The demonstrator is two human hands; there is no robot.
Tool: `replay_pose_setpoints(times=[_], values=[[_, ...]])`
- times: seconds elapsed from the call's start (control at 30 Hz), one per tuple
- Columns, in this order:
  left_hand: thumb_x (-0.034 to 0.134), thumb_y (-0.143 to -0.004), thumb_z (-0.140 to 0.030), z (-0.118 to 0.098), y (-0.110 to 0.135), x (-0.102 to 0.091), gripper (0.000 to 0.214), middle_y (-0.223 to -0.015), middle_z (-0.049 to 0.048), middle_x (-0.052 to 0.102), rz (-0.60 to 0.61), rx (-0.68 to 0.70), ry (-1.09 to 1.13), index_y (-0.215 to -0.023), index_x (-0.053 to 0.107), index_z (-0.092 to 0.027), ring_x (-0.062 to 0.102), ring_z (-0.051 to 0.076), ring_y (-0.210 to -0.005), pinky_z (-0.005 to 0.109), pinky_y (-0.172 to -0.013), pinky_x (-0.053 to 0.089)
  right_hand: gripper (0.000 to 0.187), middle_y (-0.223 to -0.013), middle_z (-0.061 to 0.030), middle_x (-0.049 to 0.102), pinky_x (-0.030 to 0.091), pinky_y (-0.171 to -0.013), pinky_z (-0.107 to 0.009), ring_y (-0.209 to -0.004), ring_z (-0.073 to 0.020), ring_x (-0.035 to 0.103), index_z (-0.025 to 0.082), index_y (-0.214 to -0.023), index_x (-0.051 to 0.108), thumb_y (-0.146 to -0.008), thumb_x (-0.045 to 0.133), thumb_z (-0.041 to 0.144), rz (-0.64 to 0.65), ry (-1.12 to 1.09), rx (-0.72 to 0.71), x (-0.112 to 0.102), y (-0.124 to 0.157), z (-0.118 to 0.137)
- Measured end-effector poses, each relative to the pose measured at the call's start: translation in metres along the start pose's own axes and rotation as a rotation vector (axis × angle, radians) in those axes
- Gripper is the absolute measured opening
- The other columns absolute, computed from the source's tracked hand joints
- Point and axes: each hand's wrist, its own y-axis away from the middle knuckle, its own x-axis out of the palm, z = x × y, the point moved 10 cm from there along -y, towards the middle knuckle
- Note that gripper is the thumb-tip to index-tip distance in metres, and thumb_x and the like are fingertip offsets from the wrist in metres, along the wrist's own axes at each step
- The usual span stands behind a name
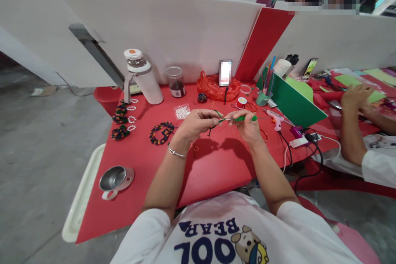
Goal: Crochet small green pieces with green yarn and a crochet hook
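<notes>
My right hand [246, 128] grips a crochet hook [240, 119] with a green handle, its metal shaft pointing left. Opposite it, my left hand [198, 123] is closed, pinching a small piece of yarn [218, 113] that looks green and dark. The hook's tip meets the yarn at the left fingertips, where fine detail is hidden. Both hands are above the red table [210, 175]. Left of them lies a looped braid of multicoloured yarn [161, 133], near a bag of white beads [182, 111]. A dark yarn ball [202, 98] sits behind the hands.
Several yarn pieces with bead loops [120, 133] line the left edge. A metal cup [116, 179], a white flask [145, 84], a jar [175, 82] and a red plastic bag [206, 87] stand around. A glue gun [275, 120] and cables lie right, near another person's hand [355, 97].
</notes>
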Motion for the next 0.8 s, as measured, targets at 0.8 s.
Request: replay_pose_setpoints(times=[0.8], values=[[0.083,-0.064,-0.027,-0.004,0.003,-0.006,0.025,-0.063,0.0017,0.064,-0.033,0.032,-0.105,-0.086,0.082,-0.013,0.040,0.006,-0.051,0.022,-0.046,0.024,0.049,-0.095,-0.0082,0.081,0.062,-0.074,-0.037,-0.082,-0.0202,0.075,0.023,-0.086,0.074,-0.094,0.058,0.069,0.191,0.135,-0.062,0.001,-0.001,0.013]])
